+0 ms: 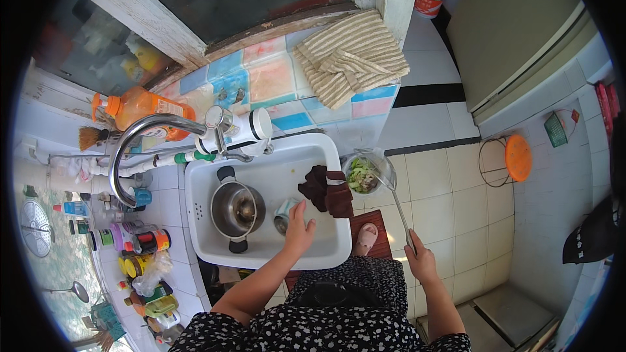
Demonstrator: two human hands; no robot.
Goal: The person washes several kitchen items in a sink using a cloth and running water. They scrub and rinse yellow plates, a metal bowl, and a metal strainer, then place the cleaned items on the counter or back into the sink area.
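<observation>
My right hand (422, 262) is closed round the dark grip of a long-handled metal cooking utensil (400, 206). Its far end reaches over a bin (391, 168) with green vegetable scraps (362, 176) inside; the exact shape of that end is hard to make out. Over the white sink (306, 257), my left hand (299, 229) has its fingers stretched and apart. Beside those fingertips lies a small light-blue and metallic thing (282, 220), partly hidden. A steel pot (225, 212) with two dark handles stands in the sink's left part. Dark brown cloths (338, 197) hang over the right rim.
A curved faucet (124, 150) arches at the sink's left back. Near it stands an orange bottle (140, 107). A striped towel (352, 58) lies on the tiled ledge. Several bottles (153, 241) crowd the left counter. An orange stool (518, 158) stands at the right.
</observation>
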